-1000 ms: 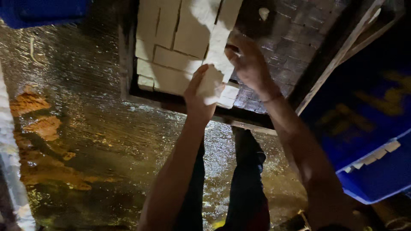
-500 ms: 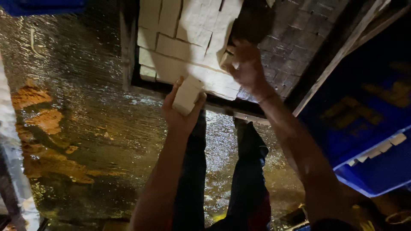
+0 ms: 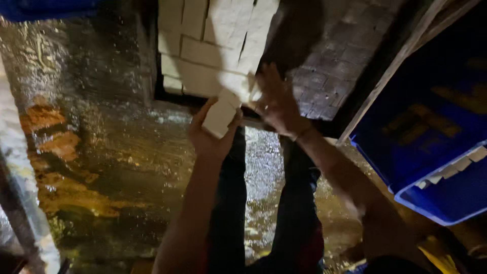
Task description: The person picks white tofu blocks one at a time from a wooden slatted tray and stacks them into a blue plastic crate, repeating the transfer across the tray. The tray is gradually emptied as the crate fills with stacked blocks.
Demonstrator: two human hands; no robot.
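Head view: our left hand (image 3: 213, 134) grips one white block (image 3: 221, 112), fingers curled under it. Just right, our right hand (image 3: 276, 101) lies spread on the block stack (image 3: 213, 45) edge, holding nothing. Blue crate (image 3: 431, 152) farther right; wet floor (image 3: 116, 152) below.

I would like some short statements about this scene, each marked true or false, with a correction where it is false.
1. The left hand holds one white block. True.
2. The right hand rests flat on the wet floor. False: it reaches to the cut white blocks in the dark tray.
3. The tray is full of blocks. False: its right part is bare and shows a grid pattern.
4. A blue crate stands at the right. True.
5. The floor is dry. False: it is wet and shining.
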